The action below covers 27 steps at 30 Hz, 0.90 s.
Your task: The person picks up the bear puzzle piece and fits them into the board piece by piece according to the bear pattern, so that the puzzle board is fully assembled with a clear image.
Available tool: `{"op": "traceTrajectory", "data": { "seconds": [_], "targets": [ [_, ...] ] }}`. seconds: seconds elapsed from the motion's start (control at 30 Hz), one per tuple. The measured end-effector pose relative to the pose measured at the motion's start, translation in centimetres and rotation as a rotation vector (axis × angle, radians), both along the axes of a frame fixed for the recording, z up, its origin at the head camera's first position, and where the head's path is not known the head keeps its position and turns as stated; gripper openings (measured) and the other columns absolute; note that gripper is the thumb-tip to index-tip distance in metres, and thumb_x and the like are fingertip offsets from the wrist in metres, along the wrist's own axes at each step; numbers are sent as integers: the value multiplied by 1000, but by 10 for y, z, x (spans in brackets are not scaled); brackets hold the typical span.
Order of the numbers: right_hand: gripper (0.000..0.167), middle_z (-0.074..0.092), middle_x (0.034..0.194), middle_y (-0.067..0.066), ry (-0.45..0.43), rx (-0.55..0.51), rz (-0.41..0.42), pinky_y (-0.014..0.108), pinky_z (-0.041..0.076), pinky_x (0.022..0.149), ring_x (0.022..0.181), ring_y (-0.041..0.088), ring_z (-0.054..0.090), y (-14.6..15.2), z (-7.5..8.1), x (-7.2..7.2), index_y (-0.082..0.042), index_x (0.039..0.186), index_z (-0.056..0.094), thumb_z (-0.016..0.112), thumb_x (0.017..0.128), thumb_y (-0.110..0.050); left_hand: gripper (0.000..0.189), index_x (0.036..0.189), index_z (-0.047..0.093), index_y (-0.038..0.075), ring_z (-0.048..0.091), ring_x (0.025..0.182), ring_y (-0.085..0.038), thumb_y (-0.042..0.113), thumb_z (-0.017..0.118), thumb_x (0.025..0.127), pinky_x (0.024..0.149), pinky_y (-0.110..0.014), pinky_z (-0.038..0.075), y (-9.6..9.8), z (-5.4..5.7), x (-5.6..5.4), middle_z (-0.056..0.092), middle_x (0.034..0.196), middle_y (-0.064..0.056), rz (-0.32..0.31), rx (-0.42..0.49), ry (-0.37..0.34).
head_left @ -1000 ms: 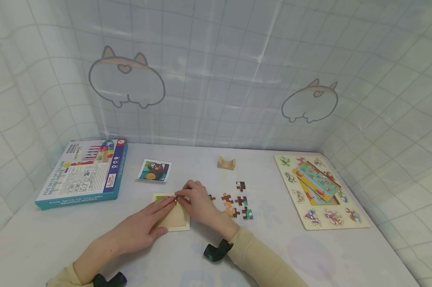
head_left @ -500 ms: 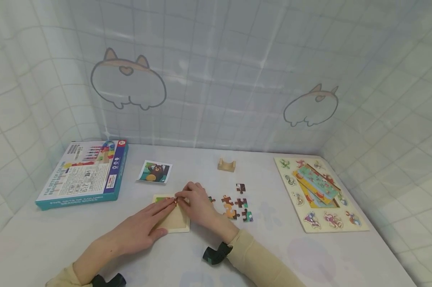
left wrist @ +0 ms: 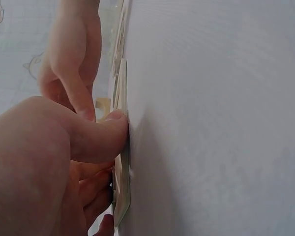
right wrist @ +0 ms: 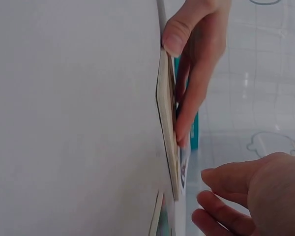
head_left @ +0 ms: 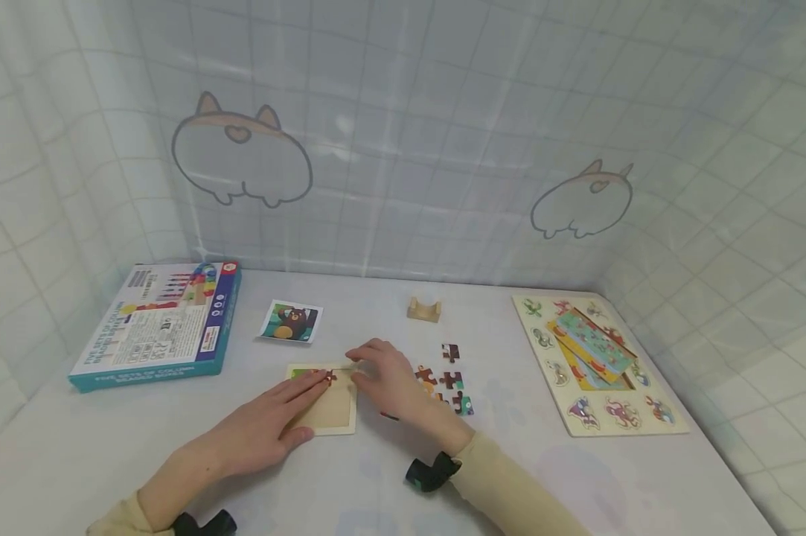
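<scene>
A small wooden puzzle tray [head_left: 336, 431] lies on the table, with green and brown jigsaw pieces [head_left: 330, 377] along its far edge. My left hand [head_left: 262, 424] rests across its left side, fingers straight over the pieces and thumb at the near edge; in the left wrist view the thumb [left wrist: 101, 140] lies on the rim. Just past the tray's far right corner is my right hand [head_left: 396, 383]. In the right wrist view its thumb and fingers [right wrist: 231, 178] stand apart with nothing between them. Loose jigsaw pieces [head_left: 452, 380] lie beyond the right hand, some partly hidden by it.
A bear picture card [head_left: 290, 322] lies behind the tray. Farther back stands a small wooden holder [head_left: 423, 309]. A boxed toy set [head_left: 158, 324] is at the left, and an animal board [head_left: 580, 420] with bright cards on it is at the right.
My right hand has let go of a brown piece at the tray's far edge and moved right, uncovering it. The left hand has stayed in place.
</scene>
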State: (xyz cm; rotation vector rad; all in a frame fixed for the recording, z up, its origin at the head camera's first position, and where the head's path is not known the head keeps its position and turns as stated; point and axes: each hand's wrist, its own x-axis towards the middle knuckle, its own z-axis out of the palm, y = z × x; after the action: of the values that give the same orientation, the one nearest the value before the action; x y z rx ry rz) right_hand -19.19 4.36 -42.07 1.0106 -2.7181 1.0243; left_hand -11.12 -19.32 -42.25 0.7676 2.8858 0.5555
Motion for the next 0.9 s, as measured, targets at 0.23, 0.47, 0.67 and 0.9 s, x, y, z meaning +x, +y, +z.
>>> {"op": "traceTrajectory", "data": {
  "seconds": [0.23, 0.47, 0.67, 0.9],
  "targets": [
    [29, 66, 118, 3, -54, -42, -16, 36, 55, 91, 112, 20, 63, 31, 0, -3, -7, 124, 68, 65, 96, -8, 68, 158, 31, 19, 29, 150, -30, 45, 55, 100, 117, -54, 33, 1, 2, 0, 27, 165, 0, -2, 9, 0],
    [31, 66, 120, 3, -54, -59, -37, 34, 58, 88, 112, 21, 62, 58, 1, -4, -5, 124, 68, 68, 93, -8, 68, 158, 32, 19, 28, 150, -31, 45, 56, 100, 118, -54, 32, 1, 2, 1, 26, 165, -1, 10, -2, -5],
    [31, 66, 118, 3, -26, -50, -79, 34, 58, 88, 110, 21, 63, 80, -2, -11, -4, 122, 69, 71, 92, -9, 67, 157, 33, 18, 29, 150, -32, 43, 56, 100, 118, -54, 33, 1, 2, 2, 27, 165, -2, 12, 1, 10],
    [32, 67, 119, 5, -45, -95, -127, 45, 55, 92, 111, 24, 63, 106, -5, -16, -4, 121, 69, 74, 90, -9, 66, 157, 34, 17, 30, 150, -31, 42, 57, 100, 118, -54, 33, 3, 4, 3, 28, 165, -2, 11, -2, 17]
  ]
}}
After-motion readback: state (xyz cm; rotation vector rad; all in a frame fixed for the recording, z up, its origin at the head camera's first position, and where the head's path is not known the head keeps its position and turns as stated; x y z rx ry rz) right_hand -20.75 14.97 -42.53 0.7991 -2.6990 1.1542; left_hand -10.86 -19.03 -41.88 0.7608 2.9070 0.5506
